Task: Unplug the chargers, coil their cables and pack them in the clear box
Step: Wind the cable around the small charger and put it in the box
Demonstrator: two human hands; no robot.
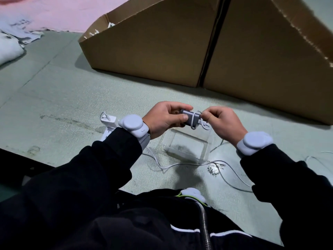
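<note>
- Open green floor lies left of the hands; a big cardboard box walls off the far side
- Clear box sits on the floor right below the hands, open top up
- Loose cable runs across the floor just near of it
- Left hand curls round a grey charger, thumb pressed on its side
- Right hand pinches the white cord looped over the charger
- White power strip lies behind the left wrist
</note>
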